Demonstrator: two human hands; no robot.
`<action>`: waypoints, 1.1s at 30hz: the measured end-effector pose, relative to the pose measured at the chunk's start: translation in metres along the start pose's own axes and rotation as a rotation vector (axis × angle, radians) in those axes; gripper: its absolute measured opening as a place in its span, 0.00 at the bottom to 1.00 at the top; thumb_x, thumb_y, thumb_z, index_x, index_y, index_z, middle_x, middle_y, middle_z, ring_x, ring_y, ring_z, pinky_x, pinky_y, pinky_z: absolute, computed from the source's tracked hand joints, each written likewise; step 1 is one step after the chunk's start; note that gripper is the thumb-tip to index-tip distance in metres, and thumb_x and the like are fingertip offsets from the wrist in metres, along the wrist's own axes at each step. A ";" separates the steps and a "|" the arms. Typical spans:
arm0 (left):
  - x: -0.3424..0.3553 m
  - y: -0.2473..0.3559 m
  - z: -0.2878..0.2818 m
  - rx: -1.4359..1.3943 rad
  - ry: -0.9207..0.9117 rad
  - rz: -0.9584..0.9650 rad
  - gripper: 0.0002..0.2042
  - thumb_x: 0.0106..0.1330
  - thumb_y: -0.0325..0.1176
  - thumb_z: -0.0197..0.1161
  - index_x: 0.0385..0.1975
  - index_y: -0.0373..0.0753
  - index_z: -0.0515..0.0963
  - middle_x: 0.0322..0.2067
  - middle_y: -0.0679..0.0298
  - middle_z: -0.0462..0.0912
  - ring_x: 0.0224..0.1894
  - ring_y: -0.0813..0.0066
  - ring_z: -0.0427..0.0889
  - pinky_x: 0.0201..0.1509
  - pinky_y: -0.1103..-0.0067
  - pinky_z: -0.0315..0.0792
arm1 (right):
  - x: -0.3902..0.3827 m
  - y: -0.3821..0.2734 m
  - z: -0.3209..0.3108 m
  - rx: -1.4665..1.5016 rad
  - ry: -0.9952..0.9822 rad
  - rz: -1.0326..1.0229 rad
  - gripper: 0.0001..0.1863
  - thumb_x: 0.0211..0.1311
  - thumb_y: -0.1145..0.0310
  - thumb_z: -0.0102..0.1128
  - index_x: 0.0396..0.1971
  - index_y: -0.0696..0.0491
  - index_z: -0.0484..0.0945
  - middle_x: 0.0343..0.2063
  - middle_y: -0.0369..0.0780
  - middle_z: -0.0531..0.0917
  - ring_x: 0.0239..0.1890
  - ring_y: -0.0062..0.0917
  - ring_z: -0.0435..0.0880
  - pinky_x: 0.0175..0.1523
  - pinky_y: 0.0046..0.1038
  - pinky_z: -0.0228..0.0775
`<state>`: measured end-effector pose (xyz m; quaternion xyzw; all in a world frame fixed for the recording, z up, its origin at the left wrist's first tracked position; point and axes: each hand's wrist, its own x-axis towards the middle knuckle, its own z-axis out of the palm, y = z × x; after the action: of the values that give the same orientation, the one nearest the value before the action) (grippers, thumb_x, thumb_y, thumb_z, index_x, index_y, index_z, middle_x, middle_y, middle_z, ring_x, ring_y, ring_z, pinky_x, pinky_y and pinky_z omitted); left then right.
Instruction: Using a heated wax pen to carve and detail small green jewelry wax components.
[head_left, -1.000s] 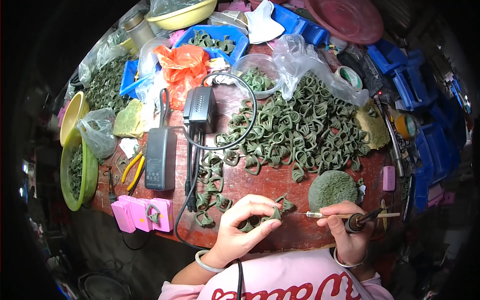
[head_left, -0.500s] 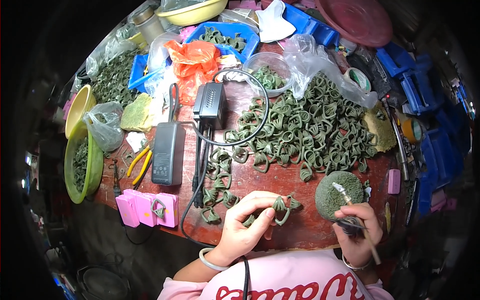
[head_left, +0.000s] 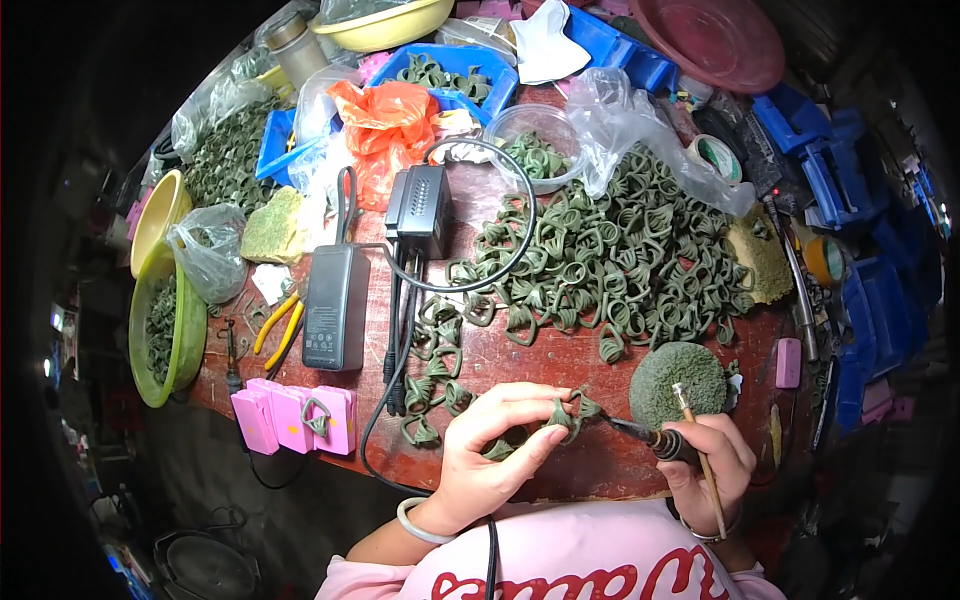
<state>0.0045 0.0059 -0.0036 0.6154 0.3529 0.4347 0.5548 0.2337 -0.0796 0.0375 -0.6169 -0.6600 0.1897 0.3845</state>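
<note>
My left hand (head_left: 488, 446) pinches a dark green ring (head_left: 562, 416) with a ridged, fanned top between thumb and fingers. Another green ring piece (head_left: 503, 446) shows within the curl of that hand. My right hand (head_left: 716, 462) grips a black-handled pen-like tool (head_left: 672, 446) with a thin dark tip, which looks like a heated wax pen. Its tip reaches the right side of the held ring; whether they touch I cannot tell. A slim wooden stick (head_left: 708, 474) with a shiny metal end lies between the same fingers. Just beyond sits a round, crumbly green pad (head_left: 668, 372).
A large heap of green rings (head_left: 620, 260) covers the table's right middle. Left stand a black power adapter (head_left: 336, 310) with looping cables, yellow-handled pliers (head_left: 284, 330) and pink blocks (head_left: 300, 415). Blue bins (head_left: 835, 180) line the right side.
My right hand has turned and brought the black-handled tool's tip leftward to the ring. The wooden stick has swung more upright. My left hand has tilted the ring slightly.
</note>
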 end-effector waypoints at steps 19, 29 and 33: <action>0.001 0.001 0.001 0.093 0.005 0.126 0.10 0.54 0.22 0.70 0.37 0.33 0.81 0.44 0.52 0.84 0.46 0.63 0.81 0.51 0.72 0.74 | 0.003 -0.002 0.004 -0.055 -0.116 0.014 0.18 0.56 0.64 0.71 0.42 0.59 0.81 0.26 0.43 0.81 0.24 0.31 0.83 0.28 0.28 0.74; 0.002 0.002 0.001 0.086 0.003 0.121 0.10 0.54 0.21 0.71 0.36 0.33 0.81 0.44 0.51 0.84 0.46 0.63 0.82 0.51 0.72 0.74 | 0.004 -0.004 0.004 -0.063 -0.121 0.024 0.18 0.56 0.65 0.71 0.42 0.60 0.80 0.25 0.43 0.81 0.24 0.32 0.83 0.28 0.28 0.74; 0.002 0.001 0.001 0.085 -0.006 0.129 0.11 0.54 0.21 0.71 0.37 0.33 0.81 0.44 0.51 0.84 0.46 0.63 0.82 0.50 0.72 0.74 | 0.004 -0.004 0.004 -0.059 -0.114 0.034 0.18 0.56 0.64 0.71 0.41 0.60 0.80 0.25 0.43 0.81 0.24 0.32 0.83 0.28 0.28 0.74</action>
<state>0.0060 0.0074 -0.0020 0.6612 0.3292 0.4523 0.4999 0.2285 -0.0758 0.0386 -0.6271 -0.6757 0.2117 0.3246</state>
